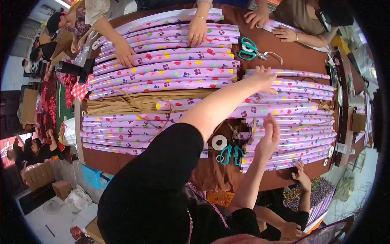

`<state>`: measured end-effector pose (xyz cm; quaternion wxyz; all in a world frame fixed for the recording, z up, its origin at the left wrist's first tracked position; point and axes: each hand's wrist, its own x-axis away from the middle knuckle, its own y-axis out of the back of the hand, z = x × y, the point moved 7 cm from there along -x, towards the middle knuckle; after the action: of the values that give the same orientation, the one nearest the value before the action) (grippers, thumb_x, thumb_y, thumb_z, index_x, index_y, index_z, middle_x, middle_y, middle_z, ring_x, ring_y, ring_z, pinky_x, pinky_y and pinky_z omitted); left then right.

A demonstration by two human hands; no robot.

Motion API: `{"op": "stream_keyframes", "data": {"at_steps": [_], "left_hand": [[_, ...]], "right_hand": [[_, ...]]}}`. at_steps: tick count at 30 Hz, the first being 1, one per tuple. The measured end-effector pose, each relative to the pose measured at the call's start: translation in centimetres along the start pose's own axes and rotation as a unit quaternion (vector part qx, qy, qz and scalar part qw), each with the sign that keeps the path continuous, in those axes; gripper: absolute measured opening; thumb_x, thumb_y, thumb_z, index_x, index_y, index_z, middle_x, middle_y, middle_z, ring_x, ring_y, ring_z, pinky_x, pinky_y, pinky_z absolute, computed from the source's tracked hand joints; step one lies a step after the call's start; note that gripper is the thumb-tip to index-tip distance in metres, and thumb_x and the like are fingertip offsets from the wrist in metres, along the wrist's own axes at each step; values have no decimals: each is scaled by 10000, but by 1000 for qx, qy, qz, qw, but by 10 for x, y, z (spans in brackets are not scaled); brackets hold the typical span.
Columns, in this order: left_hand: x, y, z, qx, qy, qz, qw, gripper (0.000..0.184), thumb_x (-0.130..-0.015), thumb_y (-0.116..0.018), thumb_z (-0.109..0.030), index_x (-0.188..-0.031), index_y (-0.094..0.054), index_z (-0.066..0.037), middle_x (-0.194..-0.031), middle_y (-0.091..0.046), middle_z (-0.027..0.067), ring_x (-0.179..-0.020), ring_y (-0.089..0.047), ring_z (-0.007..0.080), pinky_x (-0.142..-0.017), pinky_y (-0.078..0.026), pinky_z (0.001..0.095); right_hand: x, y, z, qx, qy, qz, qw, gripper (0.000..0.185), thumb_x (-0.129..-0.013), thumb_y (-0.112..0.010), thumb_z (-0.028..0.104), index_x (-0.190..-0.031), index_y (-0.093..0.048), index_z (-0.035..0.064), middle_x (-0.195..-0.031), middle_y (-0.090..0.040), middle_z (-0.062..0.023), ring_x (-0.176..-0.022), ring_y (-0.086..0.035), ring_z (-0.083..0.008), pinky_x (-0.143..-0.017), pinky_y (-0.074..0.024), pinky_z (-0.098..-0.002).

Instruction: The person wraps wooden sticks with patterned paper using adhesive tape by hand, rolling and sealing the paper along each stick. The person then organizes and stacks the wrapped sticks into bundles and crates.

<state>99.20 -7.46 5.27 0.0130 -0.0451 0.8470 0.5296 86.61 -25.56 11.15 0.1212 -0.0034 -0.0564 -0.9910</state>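
My left hand [264, 79] reaches across to the right-hand group of purple patterned rolls [300, 88], its fingers spread at their near ends. It appears to hold nothing; whether it touches a roll is hard to tell. Nearer to me, my right hand [270, 136] is over the lower right rolls [300, 135], its fingers extended and slightly curled, with nothing visible in them. One longer roll [243, 111] lies crosswise below my left forearm. Brown paper strips [134, 102] lie between the upper left rolls [162, 73] and the lower left rolls [118, 132].
Teal-handled scissors [248, 49] lie at the far side; another teal-handled pair [230, 155] lies near me beside a white tape roll [219, 142]. Across the brown-covered table [300, 57], other people's hands [198, 30] touch rolls. Another person's hand [301, 177] is at the right near edge.
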Motion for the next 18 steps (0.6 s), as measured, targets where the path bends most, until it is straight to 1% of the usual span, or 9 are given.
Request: {"op": "stream_keyframes", "data": {"at_steps": [1,3,4,5,7,9,13,15,18], "left_hand": [[8,-2,-4,2,-4,0,1000,876,-797,-647,-645,-1437,-450,-80,-1461,-400,286,-1319,-409,483,-1064,-330,569],[34,13,-9,54,-10,-147,988,717,-814,-694,-502,-1341,-508,-53,-1407,-463,261,-1289,-452,451,-1048,-361,543],[60,31,-15,103,-12,-182,978,560,-809,-726,-343,-1248,-545,-46,-1352,-513,232,-1263,-481,420,-1035,-386,515],[85,37,-19,104,-9,-182,978,560,-809,-726,-343,-1248,-545,-46,-1352,-513,232,-1263,-481,420,-1035,-386,515],[142,59,-26,124,-41,-253,959,481,-823,-715,-260,-1222,-565,-39,-1319,-542,212,-1252,-495,392,-1033,-398,492],[198,73,-18,114,-16,-227,967,443,-837,-697,-221,-1222,-579,-37,-1329,-544,196,-1243,-504,381,-1041,-398,491],[312,101,28,64,59,-256,963,326,-849,-671,-172,-1138,-621,-29,-1286,-573,169,-1155,-547,378,-992,-415,499],[357,119,56,10,102,-266,958,297,-833,-668,-145,-1103,-626,-29,-1188,-611,158,-1102,-558,359,-949,-439,489],[410,141,90,-24,141,-280,949,279,-832,-661,-128,-1089,-630,-25,-1133,-635,146,-1063,-575,350,-932,-445,475]], "right_hand": [[8,0,-2,-5,-8,15,1000,306,-1006,-460,76,-1253,-594,-46,-1256,-633,-148,-1143,-617,-229,-1022,-467,-354],[27,4,-3,15,-19,15,1000,298,-1002,-457,64,-1237,-608,-38,-1244,-643,-137,-1113,-629,-217,-1000,-477,-342],[36,4,-6,10,-28,28,999,293,-999,-455,59,-1225,-615,-38,-1233,-648,-134,-1101,-633,-212,-993,-479,-339],[44,4,-8,4,-37,42,998,288,-996,-454,54,-1212,-622,-37,-1221,-653,-132,-1089,-636,-207,-986,-482,-336],[63,7,-14,19,-50,62,997,273,-993,-461,54,-1183,-635,-34,-1174,-665,-116,-1030,-647,-182,-940,-496,-322],[82,6,-16,6,-57,97,994,257,-994,-467,58,-1167,-635,-31,-1112,-674,-101,-992,-651,-170,-901,-504,-313],[119,5,-14,41,-72,124,989,239,-994,-474,61,-1147,-635,-28,-1033,-678,-83,-946,-650,-157,-868,-509,-302],[133,1,-25,13,-101,148,984,221,-992,-494,66,-1135,-636,-25,-987,-679,-70,-911,-643,-147,-853,-511,-293],[146,-17,-17,14,-110,169,979,215,-992,-514,72,-1146,-635,-16,-960,-675,-56,-877,-627,-127,-811,-504,-272]]}}
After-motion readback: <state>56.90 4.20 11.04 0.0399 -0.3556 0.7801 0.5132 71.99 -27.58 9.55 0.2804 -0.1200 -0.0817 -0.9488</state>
